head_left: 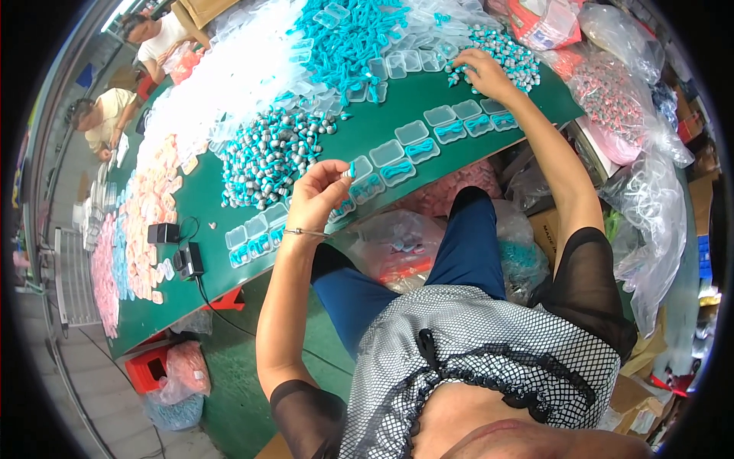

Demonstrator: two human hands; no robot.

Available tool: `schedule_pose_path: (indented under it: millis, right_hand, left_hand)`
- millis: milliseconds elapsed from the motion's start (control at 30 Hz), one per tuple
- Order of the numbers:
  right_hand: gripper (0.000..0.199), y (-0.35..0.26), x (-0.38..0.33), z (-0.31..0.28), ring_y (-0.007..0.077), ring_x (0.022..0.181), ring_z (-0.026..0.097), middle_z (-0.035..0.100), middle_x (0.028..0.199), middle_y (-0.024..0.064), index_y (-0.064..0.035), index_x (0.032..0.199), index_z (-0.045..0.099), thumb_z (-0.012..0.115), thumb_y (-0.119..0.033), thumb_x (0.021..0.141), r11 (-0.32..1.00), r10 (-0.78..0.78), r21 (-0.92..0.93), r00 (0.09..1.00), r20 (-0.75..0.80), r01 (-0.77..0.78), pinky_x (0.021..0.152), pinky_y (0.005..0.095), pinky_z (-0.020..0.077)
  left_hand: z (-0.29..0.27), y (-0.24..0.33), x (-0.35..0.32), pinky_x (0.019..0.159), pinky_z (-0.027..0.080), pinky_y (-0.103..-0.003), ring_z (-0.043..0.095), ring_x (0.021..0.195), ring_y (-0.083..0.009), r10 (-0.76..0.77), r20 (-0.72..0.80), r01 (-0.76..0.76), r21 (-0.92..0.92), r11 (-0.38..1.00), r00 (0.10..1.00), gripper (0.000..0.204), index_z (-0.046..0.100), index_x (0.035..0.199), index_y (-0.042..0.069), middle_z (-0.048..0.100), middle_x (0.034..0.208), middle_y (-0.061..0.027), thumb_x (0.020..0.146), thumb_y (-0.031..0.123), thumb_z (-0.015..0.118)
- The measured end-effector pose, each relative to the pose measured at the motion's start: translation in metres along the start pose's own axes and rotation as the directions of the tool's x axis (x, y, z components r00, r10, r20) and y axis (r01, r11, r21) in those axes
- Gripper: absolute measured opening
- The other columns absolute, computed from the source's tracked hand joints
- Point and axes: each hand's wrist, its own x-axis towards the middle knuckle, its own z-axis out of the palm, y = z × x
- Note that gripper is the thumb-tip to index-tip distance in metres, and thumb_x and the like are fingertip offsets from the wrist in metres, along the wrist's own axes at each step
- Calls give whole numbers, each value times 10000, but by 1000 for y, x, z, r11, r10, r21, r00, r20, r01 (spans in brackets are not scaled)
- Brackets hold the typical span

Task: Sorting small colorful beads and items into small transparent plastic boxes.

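Observation:
My left hand (317, 191) is closed in a pinch over the row of boxes. Between its thumb and fingers is a small teal-and-white plug-shaped piece (350, 171). My right hand (483, 75) reaches to the far right, fingers bent and apart, at the edge of a pile of small grey-and-teal pieces (516, 57). Small clear plastic boxes with raised lids line the table's near edge; one open box (420, 150) has a teal corded item inside. Below my left hand, another box (368, 186) is partly filled with similar teal pieces.
A larger heap of grey-and-teal pieces (267, 157) lies on the green table (222, 281). Behind it are teal corded items (348, 46) and many clear boxes (222, 84). Peach packets (153, 222) and a black device (188, 260) sit left. Two people work at far left. Plastic bags (619, 92) crowd the right.

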Motion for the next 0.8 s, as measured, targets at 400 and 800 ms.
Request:
schedule_pose_path:
  millis: [400,800]
  right_hand:
    - [199,-32,6,11,219,1028,575,644,947,10,-180,945,706,642,-70,792,901,-10,-423,979,204,97,838,418,403]
    - [211,-22,13,3,316,815,597,602,792,111,-29,814,547,724,-32,699,990,-84,-85,947,309,116,694,414,471]
  left_hand:
    - [-1,-4,-7,588,410,-191,524,676,-28,37,-40,-35,33,999,999,174,645,1028,47,613,803,46,871,110,682]
    - [-8,-15,-13,668,489,-218,589,755,-57,192,-132,-168,171,971,973,166,659,996,7,643,857,14,840,31,710]
